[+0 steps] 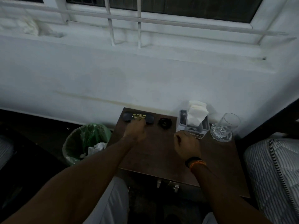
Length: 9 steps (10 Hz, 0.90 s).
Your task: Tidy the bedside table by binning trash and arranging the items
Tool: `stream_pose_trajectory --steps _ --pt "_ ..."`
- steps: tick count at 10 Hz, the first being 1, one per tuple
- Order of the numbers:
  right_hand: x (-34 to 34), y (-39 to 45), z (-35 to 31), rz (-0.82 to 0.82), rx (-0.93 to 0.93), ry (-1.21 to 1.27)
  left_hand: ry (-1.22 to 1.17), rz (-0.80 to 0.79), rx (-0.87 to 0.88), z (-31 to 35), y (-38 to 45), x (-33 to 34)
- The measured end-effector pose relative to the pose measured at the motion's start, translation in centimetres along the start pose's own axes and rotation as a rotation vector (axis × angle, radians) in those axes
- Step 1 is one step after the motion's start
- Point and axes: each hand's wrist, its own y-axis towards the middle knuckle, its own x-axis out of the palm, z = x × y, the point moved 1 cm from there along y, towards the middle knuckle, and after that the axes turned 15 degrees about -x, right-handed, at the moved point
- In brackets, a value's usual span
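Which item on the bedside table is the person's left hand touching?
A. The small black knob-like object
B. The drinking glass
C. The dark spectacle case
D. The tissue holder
C: the left hand rests on the front edge of the dark spectacle case at the table's back left, away from the other three items.

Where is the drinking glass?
The glass stands at the table's far right corner, just right of the tissue holder and beside the bed.
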Motion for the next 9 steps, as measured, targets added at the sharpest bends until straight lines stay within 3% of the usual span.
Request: stream_pose_trajectory --steps 1,2,3,6,9 --pt "2.0 1.9 -1.0 -0.028 -0.048 0.037 -0.006 0.123 -0.132 -2.3 2.6 -0.4" --pt "3.8 3.1 -1.7 -0.052 -0.057 0.068 0.034 0.097 -0.152 -4.4 5.1 0.1" --pt "5.5 4.3 -1.6 -0.107 -0.066 0.090 0.086 0.029 -0.106 -5.4 7.6 0.8" --pt "7.6 7.1 -1.0 -0.086 -0.072 0.117 0.024 0.064 -0.032 -6.0 9.5 1.2" --pt "5.9 6.1 -1.5 -0.068 0.014 0.074 0.124 0.111 -0.048 -5.2 8.2 0.9"
